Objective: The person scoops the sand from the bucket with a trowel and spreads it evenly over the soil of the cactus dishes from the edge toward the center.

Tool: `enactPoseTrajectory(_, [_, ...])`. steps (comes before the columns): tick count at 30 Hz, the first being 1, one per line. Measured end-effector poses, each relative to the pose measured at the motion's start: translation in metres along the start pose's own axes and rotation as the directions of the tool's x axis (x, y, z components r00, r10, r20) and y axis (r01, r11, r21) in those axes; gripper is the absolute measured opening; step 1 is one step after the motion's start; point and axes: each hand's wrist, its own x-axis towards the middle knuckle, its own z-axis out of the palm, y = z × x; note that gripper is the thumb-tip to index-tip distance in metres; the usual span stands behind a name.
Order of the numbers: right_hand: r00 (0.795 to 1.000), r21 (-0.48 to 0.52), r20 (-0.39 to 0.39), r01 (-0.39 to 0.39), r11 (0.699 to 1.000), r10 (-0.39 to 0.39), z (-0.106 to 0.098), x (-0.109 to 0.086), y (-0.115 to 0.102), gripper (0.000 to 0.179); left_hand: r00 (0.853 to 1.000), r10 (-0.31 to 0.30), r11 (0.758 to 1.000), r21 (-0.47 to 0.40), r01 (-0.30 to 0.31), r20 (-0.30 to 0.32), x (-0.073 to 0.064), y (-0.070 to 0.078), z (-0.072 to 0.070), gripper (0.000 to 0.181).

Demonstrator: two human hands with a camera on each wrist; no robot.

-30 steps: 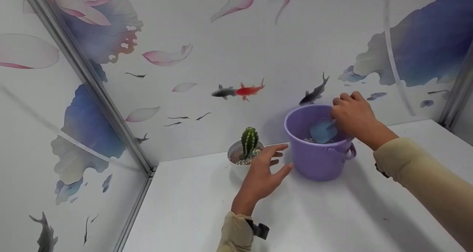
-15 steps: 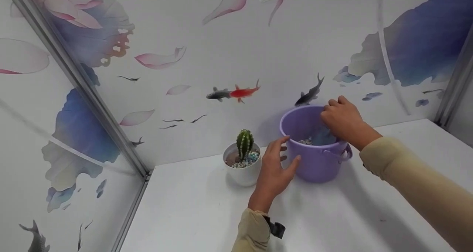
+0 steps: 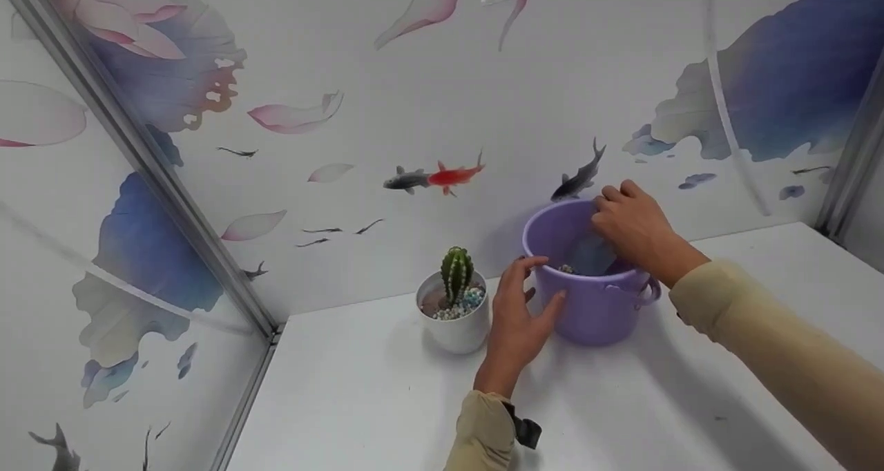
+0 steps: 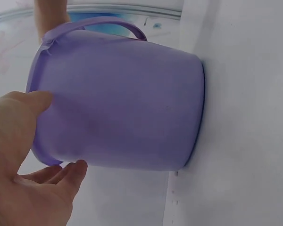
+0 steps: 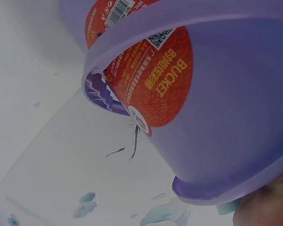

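A purple bucket (image 3: 597, 315) stands upright on the white table, with small pebbles (image 3: 567, 268) showing inside. Over its far right rim, my right hand (image 3: 639, 233) grips a translucent blue scoop (image 3: 592, 253) whose blade is down in the bucket. A bit of teal handle (image 5: 228, 207) shows beside that hand in the right wrist view. My left hand (image 3: 518, 322) is spread at the bucket's near left side, index fingertip at the rim. In the left wrist view its thumb lies against the bucket wall and its other fingers reach along the side.
A white pot (image 3: 456, 336) with a cactus (image 3: 456, 277) and coloured pebbles stands left of my left hand. White wall panels (image 3: 331, 250) printed with fish and petals rise behind and left. The bucket's handle (image 3: 649, 295) hangs down at its right side.
My left hand has moved right, away from the cactus pot, up to the bucket. My right hand has shifted slightly left, and the scoop has gone lower into the bucket.
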Motion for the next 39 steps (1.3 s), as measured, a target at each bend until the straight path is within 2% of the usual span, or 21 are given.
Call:
enactPoseTrajectory(3, [1.0, -0.034, -0.008, 0.017, 0.999, -0.017, -0.001, 0.0, -0.001, 0.023, 1.0, -0.003, 0.999, -0.036, 0.002, -0.004, 0.001, -0.002, 0.003, 0.054])
enactPoseTrajectory(6, [0.999, -0.058, 0.03, 0.016, 0.998, -0.014, -0.004, 0.001, -0.002, 0.025, 1.0, -0.002, 0.997, -0.075, 0.001, -0.016, 0.003, -0.003, 0.005, 0.054])
enactPoseTrajectory(9, [0.997, -0.056, 0.079, 0.012, 0.998, -0.007, -0.006, 0.001, -0.002, 0.02, 1.0, 0.006, 0.994, -0.105, -0.008, -0.026, 0.004, -0.003, 0.007, 0.054])
enactPoseTrajectory(12, [0.993, -0.02, 0.12, 0.018, 1.0, -0.015, -0.007, 0.0, -0.001, 0.017, 1.0, 0.008, 0.992, -0.125, -0.011, -0.025, 0.004, -0.004, 0.009, 0.054])
enactPoseTrajectory(19, [0.977, 0.095, 0.209, 0.031, 0.995, -0.051, 0.0, 0.0, 0.002, 0.01, 0.999, -0.031, 0.99, -0.137, 0.028, -0.019, 0.003, -0.004, 0.011, 0.052])
enactPoseTrajectory(25, [0.975, 0.143, 0.207, 0.046, 0.989, -0.076, 0.003, -0.001, 0.005, 0.015, 0.999, -0.033, 0.99, -0.139, 0.029, -0.023, 0.002, -0.004, 0.012, 0.052])
enactPoseTrajectory(28, [0.967, 0.221, 0.229, 0.062, 0.973, -0.114, 0.003, -0.001, 0.006, 0.016, 0.999, -0.045, 0.992, -0.115, 0.043, -0.017, 0.001, -0.004, 0.012, 0.053])
enactPoseTrajectory(33, [0.936, 0.35, 0.321, 0.024, 0.936, -0.144, 0.0, 0.0, 0.007, 0.011, 0.998, -0.057, 0.994, -0.09, 0.056, -0.004, 0.001, -0.007, 0.012, 0.054])
enactPoseTrajectory(39, [0.923, 0.319, 0.358, 0.018, 0.948, -0.138, -0.001, 0.001, 0.006, 0.013, 0.999, -0.035, 0.995, -0.099, 0.033, -0.011, 0.002, -0.009, 0.013, 0.055])
